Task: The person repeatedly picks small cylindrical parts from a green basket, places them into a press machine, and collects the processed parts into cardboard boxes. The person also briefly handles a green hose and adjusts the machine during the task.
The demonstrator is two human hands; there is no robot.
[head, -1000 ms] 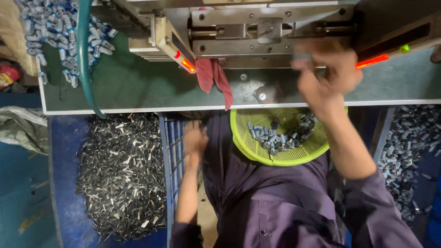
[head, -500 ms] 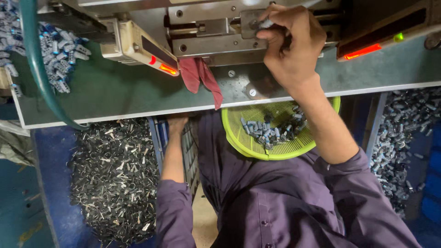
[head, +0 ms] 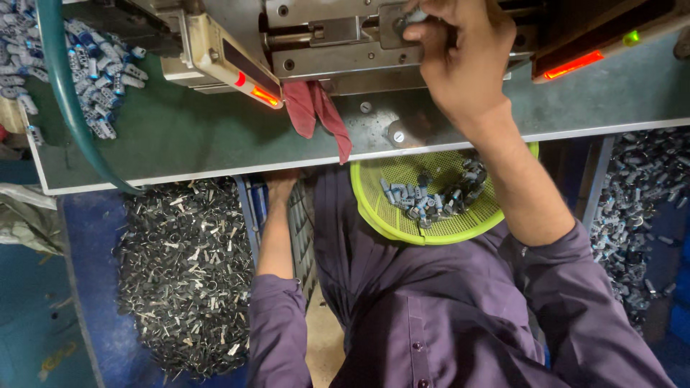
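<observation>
A grey-green work table (head: 180,144) is being seen from above, with a blue floor (head: 86,302) under it. Nearest of all, a purple shirt (head: 431,316) is being worn by the person. On the lap, a round yellow-green basket (head: 381,215) is being kept half under the table edge, and small grey and blue metal parts (head: 431,197) are lying in it. A big heap of small dark metal pieces (head: 187,280) is lying on the floor on the left side, and another heap of grey parts (head: 640,201) is lying on the right side.

The left hand (head: 279,183) is being held up under the table edge; how far it is shut cannot be told. A red rag (head: 316,111) is hanging over the table edge just beside it.

Farther off, the right hand (head: 453,54) is being curled tight around a small blue-grey part (head: 415,14), which is being held against the metal machine (head: 330,43). Two bars with red lights (head: 575,65) are sitting beside the machine. A green hose (head: 65,93) is bending down over the table, near a pile of blue-grey parts (head: 79,65).
</observation>
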